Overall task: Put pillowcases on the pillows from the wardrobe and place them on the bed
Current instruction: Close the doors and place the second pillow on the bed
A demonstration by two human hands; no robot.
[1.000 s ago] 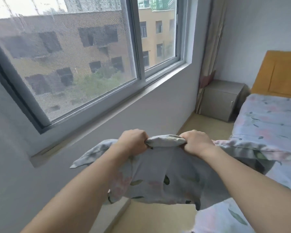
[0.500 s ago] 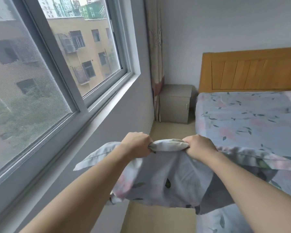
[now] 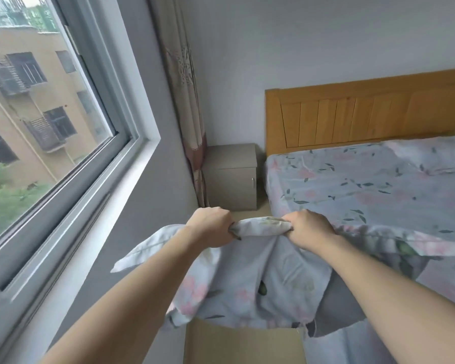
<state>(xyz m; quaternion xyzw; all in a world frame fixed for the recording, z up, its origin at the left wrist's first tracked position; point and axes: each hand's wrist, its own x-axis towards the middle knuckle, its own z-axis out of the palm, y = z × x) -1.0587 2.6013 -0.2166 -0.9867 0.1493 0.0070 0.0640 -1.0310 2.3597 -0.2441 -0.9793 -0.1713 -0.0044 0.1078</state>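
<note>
Left hand [image 3: 211, 227] and right hand [image 3: 308, 228]: both fisted on bunched top edge of pale-blue floral cotton pillowcase [image 3: 252, 282], hanging in air beside floral-sheeted wooden bed [image 3: 365, 187], above floor.

A small bedroom with plain pale grey walls [image 3: 286, 43] in soft daylight. On the left, a large sliding window [image 3: 50, 122] looks out on a tan building and greenery. A patterned curtain [image 3: 187, 101] hangs in the corner beside a grey bedside cabinet [image 3: 231, 177]. A wooden headboard [image 3: 365, 114] stands against the far wall. The floor [image 3: 244, 345] is beige.
</note>
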